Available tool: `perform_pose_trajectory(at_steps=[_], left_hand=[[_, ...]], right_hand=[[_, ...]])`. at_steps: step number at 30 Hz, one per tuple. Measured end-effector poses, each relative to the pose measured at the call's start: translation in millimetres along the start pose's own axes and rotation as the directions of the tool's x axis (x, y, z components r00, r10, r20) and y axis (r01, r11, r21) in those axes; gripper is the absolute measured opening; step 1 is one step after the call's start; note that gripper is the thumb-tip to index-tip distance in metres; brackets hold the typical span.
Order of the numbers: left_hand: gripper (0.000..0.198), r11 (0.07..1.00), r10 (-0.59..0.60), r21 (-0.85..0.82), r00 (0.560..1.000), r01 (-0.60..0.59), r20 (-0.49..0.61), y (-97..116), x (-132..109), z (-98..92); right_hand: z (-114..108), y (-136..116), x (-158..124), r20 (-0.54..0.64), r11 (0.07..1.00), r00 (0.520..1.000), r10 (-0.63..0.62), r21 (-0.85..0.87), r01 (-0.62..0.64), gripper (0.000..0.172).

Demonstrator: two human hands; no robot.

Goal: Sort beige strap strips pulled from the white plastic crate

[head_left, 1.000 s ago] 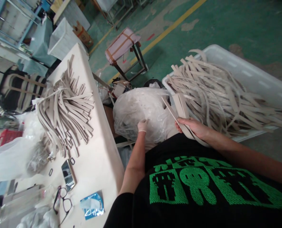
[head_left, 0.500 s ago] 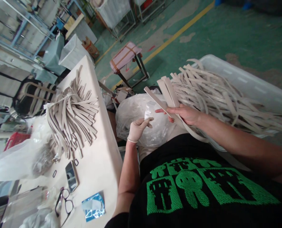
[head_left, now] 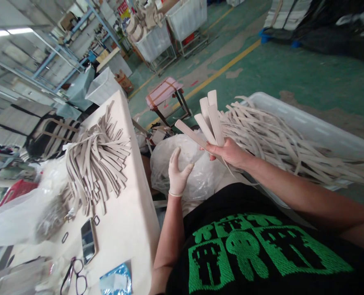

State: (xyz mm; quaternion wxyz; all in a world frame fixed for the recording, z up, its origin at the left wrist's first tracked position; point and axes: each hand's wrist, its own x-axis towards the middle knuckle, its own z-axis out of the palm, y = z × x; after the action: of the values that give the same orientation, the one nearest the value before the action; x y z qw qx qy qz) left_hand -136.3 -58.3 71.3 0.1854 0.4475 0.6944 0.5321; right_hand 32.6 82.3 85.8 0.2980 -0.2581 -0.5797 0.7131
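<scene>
In my right hand (head_left: 231,152) are several flat beige straps (head_left: 215,123), gripped near their rounded ends, which fan out upward. My left hand (head_left: 178,174), in a pale glove, is raised with thumb and fingers apart and nothing in it. It is over a clear plastic bag (head_left: 197,180) by my lap, left of the held straps. To the right, a pile of loose beige straps (head_left: 270,135) fills a translucent plastic bin (head_left: 317,119). On the white table (head_left: 135,205) at the left lies a bundle of similar straps (head_left: 92,164).
Near the table's front lie a phone (head_left: 89,241), eyeglasses (head_left: 74,276) and a blue packet (head_left: 116,280). A pink-topped stool (head_left: 163,93) stands ahead on the green floor. Wheeled carts (head_left: 157,43) and a white bin (head_left: 103,87) are farther back.
My left hand has opened and risen; the small white piece in its fingers no longer shows there. The straps in my right hand have spread into a fan. The view has tilted up.
</scene>
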Motion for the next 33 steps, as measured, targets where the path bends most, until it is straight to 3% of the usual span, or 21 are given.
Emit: perform_pose_trajectory(at_steps=[4,6,8,10,13,17,21,24,26,28,30,31,33], left_hand=[[0.03,0.995,-0.088,-0.03,0.98,0.095,0.179,4.0,-2.1,5.9],[0.017,0.999,-0.048,0.032,0.986,0.044,0.16,2.0,-0.3,9.0],[0.013,0.993,0.082,0.084,0.996,-0.084,0.026,0.4,2.4,9.6],[0.013,0.956,0.256,0.16,0.965,-0.245,-0.057,1.1,4.2,7.5],[0.01,0.827,0.478,0.317,0.878,-0.464,0.038,5.0,1.8,3.4],[0.015,0.67,0.557,0.454,0.802,-0.587,0.216,4.9,-10.5,2.1],[0.02,0.629,0.514,0.488,0.794,-0.606,0.324,-2.3,-24.8,4.0],[0.018,0.648,0.517,0.469,0.799,-0.6,0.308,-7.5,-36.8,7.5],[0.018,0.705,0.505,0.449,0.833,-0.549,0.226,-11.0,-46.9,9.8],[0.021,0.825,0.415,0.397,0.908,-0.402,0.058,-15.7,-57.9,11.2],[0.03,0.958,0.206,0.23,0.969,-0.172,-0.138,-21.7,-67.1,11.7],[0.036,0.993,0.066,0.104,0.981,-0.048,-0.18,-24.7,-70.2,11.9],[0.049,0.972,-0.212,-0.123,0.973,0.201,-0.089,-29.1,-73.1,13.1]], right_hand=[[5.8,4.2,-8.8,0.125,0.997,0.992,0.031,-0.068,-0.022,0.039],[5.8,5.4,-12.7,0.116,0.998,0.991,0.064,-0.01,-0.063,0.034],[0.9,6.5,-15.8,0.051,0.976,0.986,0.16,0.138,-0.165,0.025],[-7.2,8.5,-18.3,0.067,0.882,0.938,0.34,0.324,-0.343,0.016],[-16.7,14.7,-21.2,0.262,0.686,0.81,0.525,0.433,-0.585,0.012],[-14.5,28.0,-22.1,0.387,0.631,0.742,0.547,0.393,-0.669,0.015],[-3.2,43.7,-18.9,0.453,0.644,0.713,0.535,0.328,-0.691,0.012],[5.4,50.9,-17.3,0.485,0.711,0.733,0.477,0.276,-0.646,0.017],[9.3,50.7,-16.4,0.413,0.805,0.805,0.426,0.233,-0.546,0.021],[11.4,47.4,-15.1,0.289,0.897,0.889,0.356,0.16,-0.412,0.025],[12.8,43.4,-13.6,0.189,0.95,0.939,0.287,0.073,-0.305,0.029],[13.5,41.8,-13.1,0.158,0.962,0.952,0.263,0.027,-0.271,0.029],[15.4,40.1,-12.7,0.125,0.968,0.961,0.247,-0.075,-0.239,0.026]])
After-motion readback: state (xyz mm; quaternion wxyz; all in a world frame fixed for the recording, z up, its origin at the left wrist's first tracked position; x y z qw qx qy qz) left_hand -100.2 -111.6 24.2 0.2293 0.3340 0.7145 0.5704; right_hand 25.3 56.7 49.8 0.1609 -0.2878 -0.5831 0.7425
